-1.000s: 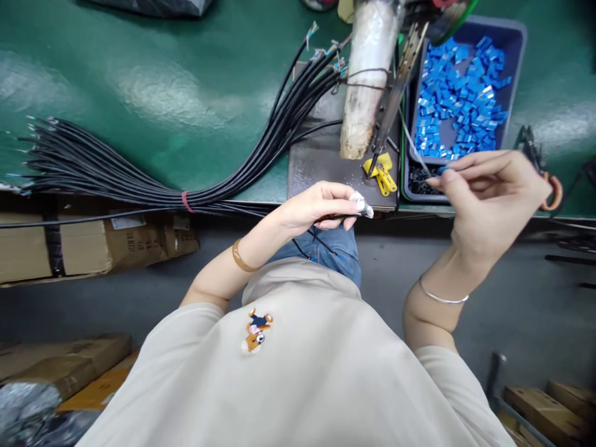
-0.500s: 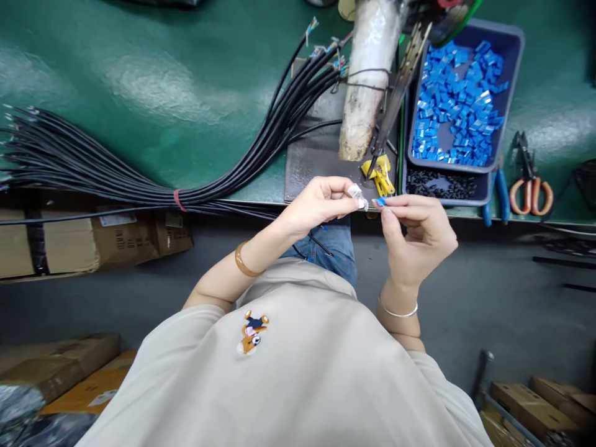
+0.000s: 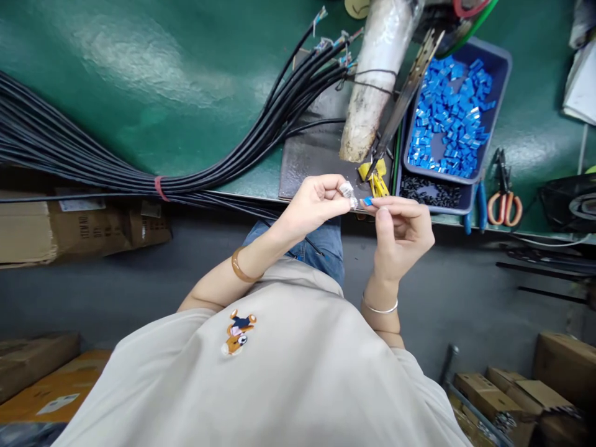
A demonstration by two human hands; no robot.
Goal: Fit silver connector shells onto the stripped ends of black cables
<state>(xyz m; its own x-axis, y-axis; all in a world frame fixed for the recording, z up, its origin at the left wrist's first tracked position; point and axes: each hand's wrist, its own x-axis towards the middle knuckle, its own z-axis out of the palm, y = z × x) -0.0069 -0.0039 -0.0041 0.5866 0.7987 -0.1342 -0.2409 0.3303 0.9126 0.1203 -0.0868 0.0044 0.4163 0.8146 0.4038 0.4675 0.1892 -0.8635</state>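
My left hand [image 3: 315, 202] is closed in a pinch just off the bench's front edge. Crinkled white material [image 3: 347, 190] covers the tips of its thumb and forefinger, and whatever lies between them is too small to make out. Facing it, my right hand [image 3: 399, 231] pinches a small blue connector [image 3: 367, 201] between thumb and fingers. Only a narrow gap separates the connector from the left fingertips. Below the left hand, a thin black cable [image 3: 314, 244] hangs over my lap. A yellow tool [image 3: 378, 185] lies on the bench right behind both hands.
A blue-grey bin [image 3: 501, 93] of blue connectors overlaps one with small black parts [image 3: 437, 190]. Orange-handled scissors [image 3: 505, 208] and blue-handled pliers [image 3: 481, 202] lie to the right. Bundled black cables [image 3: 200, 176] cross the left. A plastic-wrapped post [image 3: 372, 81] slants behind my hands.
The whole view has shifted a little, with the bench items displaced in the picture. Both hands keep their pinches, and the blue connector sits slightly closer to the left fingertips.
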